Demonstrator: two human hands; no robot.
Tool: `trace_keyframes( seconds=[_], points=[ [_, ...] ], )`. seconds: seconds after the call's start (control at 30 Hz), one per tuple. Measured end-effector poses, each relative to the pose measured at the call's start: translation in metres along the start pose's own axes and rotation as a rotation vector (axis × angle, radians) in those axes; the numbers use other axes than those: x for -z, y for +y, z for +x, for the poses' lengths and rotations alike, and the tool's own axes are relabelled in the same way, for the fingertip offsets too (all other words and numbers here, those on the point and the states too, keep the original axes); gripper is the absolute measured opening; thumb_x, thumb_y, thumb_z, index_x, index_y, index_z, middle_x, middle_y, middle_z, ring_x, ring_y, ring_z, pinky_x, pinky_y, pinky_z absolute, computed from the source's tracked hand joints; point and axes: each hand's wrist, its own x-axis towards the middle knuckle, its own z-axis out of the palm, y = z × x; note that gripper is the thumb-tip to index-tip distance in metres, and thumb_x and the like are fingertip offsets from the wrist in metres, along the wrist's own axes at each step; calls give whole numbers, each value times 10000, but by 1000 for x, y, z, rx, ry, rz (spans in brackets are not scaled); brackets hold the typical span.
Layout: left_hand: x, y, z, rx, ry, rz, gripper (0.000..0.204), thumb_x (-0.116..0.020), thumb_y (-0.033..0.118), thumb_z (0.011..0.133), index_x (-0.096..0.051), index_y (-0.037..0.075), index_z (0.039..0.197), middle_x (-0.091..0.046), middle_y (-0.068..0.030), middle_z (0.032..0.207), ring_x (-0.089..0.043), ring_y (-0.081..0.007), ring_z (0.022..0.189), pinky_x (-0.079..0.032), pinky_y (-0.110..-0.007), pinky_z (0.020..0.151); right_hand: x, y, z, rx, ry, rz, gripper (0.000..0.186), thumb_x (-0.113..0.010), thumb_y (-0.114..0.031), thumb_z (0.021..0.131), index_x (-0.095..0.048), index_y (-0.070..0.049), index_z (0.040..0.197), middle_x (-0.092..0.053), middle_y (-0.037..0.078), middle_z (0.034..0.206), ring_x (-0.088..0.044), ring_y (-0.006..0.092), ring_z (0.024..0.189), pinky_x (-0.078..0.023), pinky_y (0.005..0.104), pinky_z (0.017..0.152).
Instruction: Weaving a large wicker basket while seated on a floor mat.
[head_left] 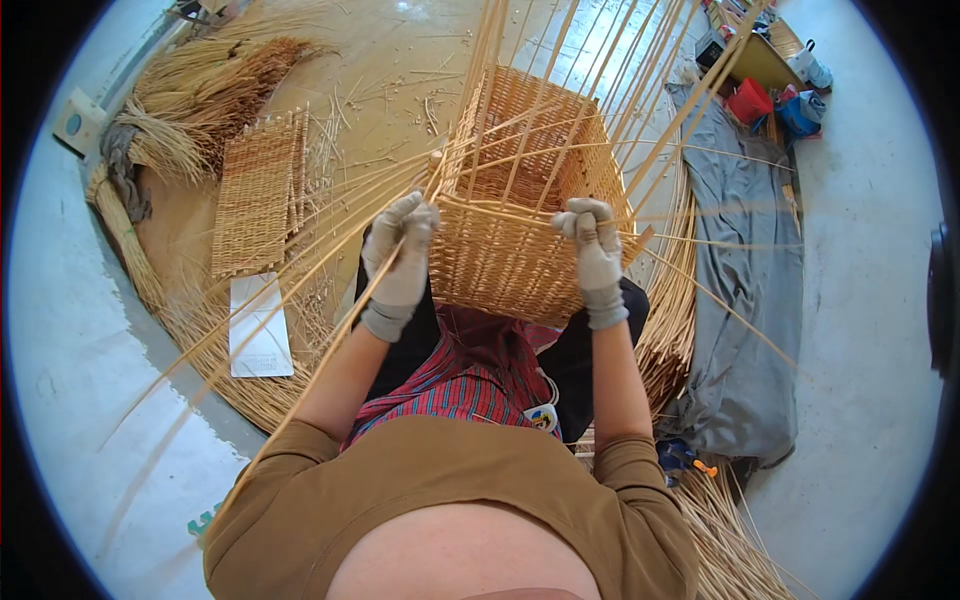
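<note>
A square wicker basket (pixel 500 255) rests against my knees, its open top facing away and upward. Long uncut canes rise from its far and right rims, and others fan out to the left. My gloved left hand (pixel 402 260) is closed at the near left corner, with a long cane (pixel 340 325) running from it down past my left arm. At the near right corner, my gloved right hand (pixel 594 250) has its fingers curled at the rim; whether they pinch a cane or the rim itself is hidden. Both gloves are pale grey.
Woven wicker panels (pixel 255 200) lie stacked at left, beside bundles of dried stalks (pixel 215 85) and a white sheet (pixel 260 330). Grey cloth (pixel 740 290) covers cane bundles at right. Beyond it stand a red container (pixel 748 102) and a blue one (pixel 800 115). Cane scraps litter the floor.
</note>
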Motion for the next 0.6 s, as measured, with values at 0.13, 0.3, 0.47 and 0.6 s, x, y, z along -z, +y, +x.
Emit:
trace_keyframes(
  seconds=[0.13, 0.3, 0.47, 0.6],
  points=[
    [-15, -49, -20, 8, 251, 210, 456, -728, -4, 904, -547, 4, 1322, -677, -123, 1194, -625, -239, 1165, -509, -349, 1002, 21, -4, -4, -75, 91, -393, 151, -623, -59, 1002, -693, -43, 1135, -708, 36, 1062, -661, 125, 967, -540, 266, 887],
    [-5, -74, 21, 502, -11, 158, 671, -818, 71, 850, -447, 0, 1404, -634, -128, 1279, -640, -203, 1087, -555, -329, 905, 8, 8, -8, 81, 218, -532, 138, -645, -3, 972, -699, -23, 1097, -719, 34, 1058, -646, 100, 961, -527, 262, 865],
    [-20, -72, 31, 419, 68, -42, 566, -842, 132, 843, -543, 7, 1307, -672, -93, 1164, -650, -165, 1009, -558, -293, 879, -28, 0, -25, 235, 232, -628, 114, -631, -27, 981, -697, -12, 1072, -725, 59, 1039, -672, 177, 971, -539, 316, 887],
    [-26, -59, 39, 536, 75, 40, 626, -833, 97, 844, -490, 28, 1363, -654, -99, 1212, -657, -153, 1009, -573, -270, 881, -65, -8, -51, 414, -166, -587, 140, -666, -103, 952, -684, 3, 1042, -732, 153, 1028, -711, 284, 1014, -538, 393, 938]
  ],
)
